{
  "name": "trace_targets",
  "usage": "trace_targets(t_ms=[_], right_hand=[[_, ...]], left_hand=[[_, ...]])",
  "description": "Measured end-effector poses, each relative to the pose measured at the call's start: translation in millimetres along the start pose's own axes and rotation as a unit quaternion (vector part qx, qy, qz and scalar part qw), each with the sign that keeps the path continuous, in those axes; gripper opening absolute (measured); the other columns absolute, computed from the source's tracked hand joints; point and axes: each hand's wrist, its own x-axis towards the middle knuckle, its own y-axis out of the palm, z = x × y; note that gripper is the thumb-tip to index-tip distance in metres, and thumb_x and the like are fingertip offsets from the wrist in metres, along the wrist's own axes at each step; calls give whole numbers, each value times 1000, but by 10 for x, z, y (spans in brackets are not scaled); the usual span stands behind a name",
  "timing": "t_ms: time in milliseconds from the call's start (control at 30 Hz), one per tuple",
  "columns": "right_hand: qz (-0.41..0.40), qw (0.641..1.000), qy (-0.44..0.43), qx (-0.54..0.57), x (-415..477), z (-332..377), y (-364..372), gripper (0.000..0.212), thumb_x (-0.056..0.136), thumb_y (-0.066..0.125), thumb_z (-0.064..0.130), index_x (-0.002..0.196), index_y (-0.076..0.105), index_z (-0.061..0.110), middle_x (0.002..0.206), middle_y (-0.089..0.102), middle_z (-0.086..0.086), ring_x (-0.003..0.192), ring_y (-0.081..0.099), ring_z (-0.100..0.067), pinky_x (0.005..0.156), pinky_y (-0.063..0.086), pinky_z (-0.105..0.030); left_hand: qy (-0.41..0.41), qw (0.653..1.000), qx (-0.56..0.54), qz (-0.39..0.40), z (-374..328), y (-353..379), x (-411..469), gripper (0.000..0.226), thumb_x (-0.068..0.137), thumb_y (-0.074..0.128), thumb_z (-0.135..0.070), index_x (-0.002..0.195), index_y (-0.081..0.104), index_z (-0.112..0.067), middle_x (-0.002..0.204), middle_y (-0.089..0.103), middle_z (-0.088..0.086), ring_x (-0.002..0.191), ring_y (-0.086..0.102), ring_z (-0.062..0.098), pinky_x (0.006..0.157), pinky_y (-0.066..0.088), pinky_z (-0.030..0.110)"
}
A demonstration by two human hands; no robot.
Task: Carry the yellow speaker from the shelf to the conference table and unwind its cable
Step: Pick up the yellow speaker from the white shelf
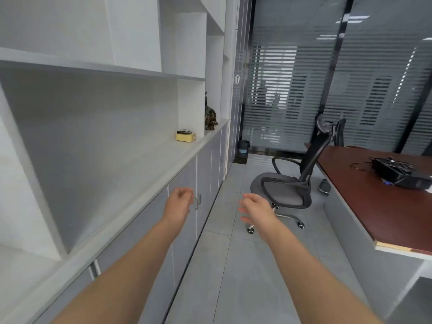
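Approach step: yellow speaker sits untouched on the shelf, well ahead. Left hand loosely curled, right hand spread, both empty. Next: close in and grasp it.

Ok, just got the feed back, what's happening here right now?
A person stands in the aisle beside the shelf, both arms stretched forward. The left hand and right hand are both empty. The yellow speaker sits on the shelf farther ahead, cable wound on top, next to a dark figurine. The conference table is off to the right, with an office chair beside it. Nothing has been picked up yet.
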Motion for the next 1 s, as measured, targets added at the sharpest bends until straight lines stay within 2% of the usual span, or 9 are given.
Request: trace_targets(t_ms=[133,233,333,467,600,800,1000], right_hand=[[16,1000,-2,-6,433,125,-203,36,95,45,11,130,50,7,115,55,-6,99,55,-17,80,49,-30],[23,1000,1,-12,749,187,-358,33,95,45,10,128,51,8,114,55,-6,100,55,-18,88,50,-33],[20,1000,-1,-15,1045,226,-504,25,94,45,10,117,54,11,112,57,-7,99,56,-19,89,50,-35],[25,1000,2,-13,1399,278,-597,27,93,44,10,119,54,12,114,58,-7,100,56,-19,89,49,-34],[41,999,11,-4,1729,270,-521,23,95,43,10,114,55,11,110,58,-7,98,55,-18,93,48,-36],[45,999,21,-11,2396,279,-324,21,95,44,11,114,54,13,115,57,-7,102,56,-18,88,49,-32],[45,999,17,-11,3162,414,-55,29,96,44,10,123,54,6,122,57,-11,101,55,-18,91,49,-34]], left_hand=[[5,1000,-8,-22,-73,333,318,17,98,43,-18,110,51,-9,109,57,7,101,55,20,87,42,33],[2,999,-28,-39,-133,583,537,13,98,41,-17,106,49,-9,109,57,9,100,54,21,86,43,33],[4,998,-39,-47,-143,823,718,15,99,41,-15,108,49,-8,107,56,9,99,53,21,85,42,33],[-5,998,-37,-56,-79,1011,937,15,98,42,-16,108,51,-8,107,57,9,97,54,21,71,45,29],[-20,996,-52,-72,-44,1079,1258,13,98,42,-16,105,50,-8,106,57,10,97,54,23,85,42,34],[-26,996,-53,-73,61,1173,1937,14,99,41,-18,105,49,-8,106,57,9,97,54,22,89,43,36],[-24,995,-65,-70,78,1272,2847,17,99,41,-23,106,49,-10,108,57,8,99,55,21,87,44,35]])
